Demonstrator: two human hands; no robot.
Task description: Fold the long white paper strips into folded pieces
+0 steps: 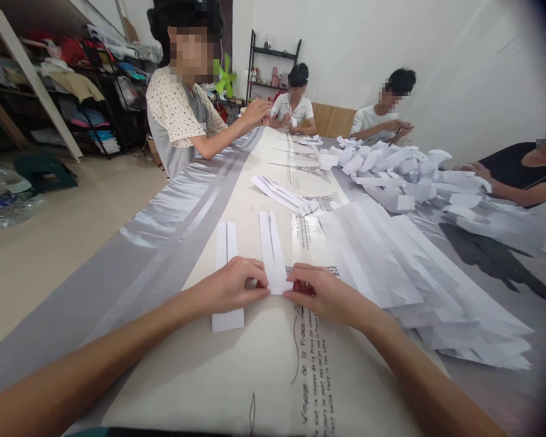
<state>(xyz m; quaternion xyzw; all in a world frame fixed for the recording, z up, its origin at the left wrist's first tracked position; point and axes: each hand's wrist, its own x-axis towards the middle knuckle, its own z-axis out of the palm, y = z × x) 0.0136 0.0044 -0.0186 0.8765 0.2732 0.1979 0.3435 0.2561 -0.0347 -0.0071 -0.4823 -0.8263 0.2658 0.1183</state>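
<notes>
Head view: left hand [230, 286] and right hand [321, 290] pinched near end of folded paper strip [272, 252] on bench [236, 370]. Second strip [226, 273] touched left hand, apparently underneath; risk: nudged askew, crease crooked.

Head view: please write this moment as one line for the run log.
left hand: on paper strip | right hand: pinching same strip | second strip: under left hand | paper stack: right

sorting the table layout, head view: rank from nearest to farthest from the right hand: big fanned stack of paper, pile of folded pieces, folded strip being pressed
1. folded strip, under the right hand
2. fanned stack, just to its right
3. pile of folded pieces, far right, mid-table
</notes>
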